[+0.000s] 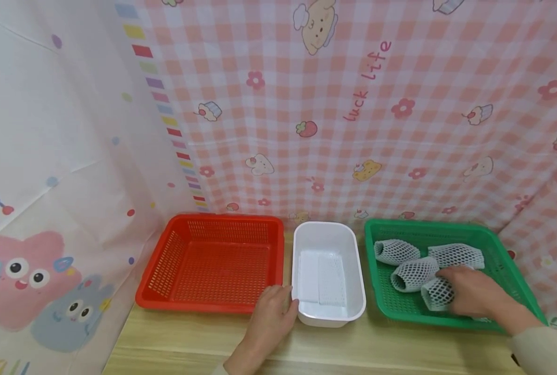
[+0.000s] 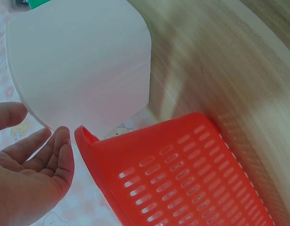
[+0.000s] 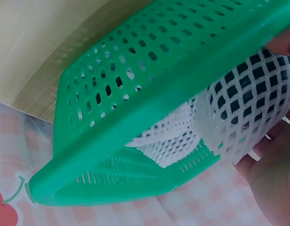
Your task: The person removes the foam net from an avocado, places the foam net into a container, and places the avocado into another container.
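My right hand grips a white foam net sleeve inside the green basket. Up close in the right wrist view, thumb and fingers lie on either side of this sleeve, and dark patches show through its mesh. Several more foam net sleeves lie around it in the basket. On the left, my left hand rests at the near left rim of a white plastic tub. Its thumb and loosely bent fingers touch the rim in the left wrist view; what they do behind it is hidden.
A red slotted basket stands just left of the white tub, close to my left hand. Flat white pieces lie on the tub's floor. All three containers stand on a wooden table against a pink checked cloth.
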A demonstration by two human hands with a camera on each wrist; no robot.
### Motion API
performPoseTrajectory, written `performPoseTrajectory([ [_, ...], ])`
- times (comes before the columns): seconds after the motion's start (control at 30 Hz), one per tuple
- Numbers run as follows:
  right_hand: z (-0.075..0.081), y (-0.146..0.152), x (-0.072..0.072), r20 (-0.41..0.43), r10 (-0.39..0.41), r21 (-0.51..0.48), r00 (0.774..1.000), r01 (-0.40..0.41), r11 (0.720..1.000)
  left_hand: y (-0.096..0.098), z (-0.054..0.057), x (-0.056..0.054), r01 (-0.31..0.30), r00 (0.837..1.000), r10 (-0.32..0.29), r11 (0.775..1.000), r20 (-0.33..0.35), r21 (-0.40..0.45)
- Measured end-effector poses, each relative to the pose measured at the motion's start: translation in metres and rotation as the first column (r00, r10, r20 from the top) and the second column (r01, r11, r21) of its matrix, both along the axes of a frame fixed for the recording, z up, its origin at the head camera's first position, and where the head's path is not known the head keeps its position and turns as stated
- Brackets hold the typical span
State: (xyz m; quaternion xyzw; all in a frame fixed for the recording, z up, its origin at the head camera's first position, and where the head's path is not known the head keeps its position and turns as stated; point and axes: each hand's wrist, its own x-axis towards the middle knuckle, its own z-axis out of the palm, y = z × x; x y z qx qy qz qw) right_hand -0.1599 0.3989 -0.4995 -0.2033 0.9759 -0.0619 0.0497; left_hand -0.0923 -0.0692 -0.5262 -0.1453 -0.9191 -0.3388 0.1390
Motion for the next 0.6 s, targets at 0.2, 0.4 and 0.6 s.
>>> performPoseTrajectory([
  [0.2, 0.009, 0.002, 0.003, -0.027, -0.028, -0.023, 0.999, 0.028, 0.999, 0.000, 0.000, 0.000, -0.004, 1.000, 0.004, 1.000, 0.002, 0.003],
  [0.4, 0.017, 0.004, 0.007, -0.012, -0.081, -0.045, 0.997, 0.080, 0.996, 0.001, -0.003, 0.000, -0.002, 1.000, 0.002, 1.000, -0.016, 0.006],
  [0.6, 0.022, 0.003, 0.011, -0.044, -0.096, -0.049, 0.994, 0.094, 0.994, 0.002, -0.003, 0.000, -0.004, 1.000, 0.004, 1.000, -0.027, 0.008],
])
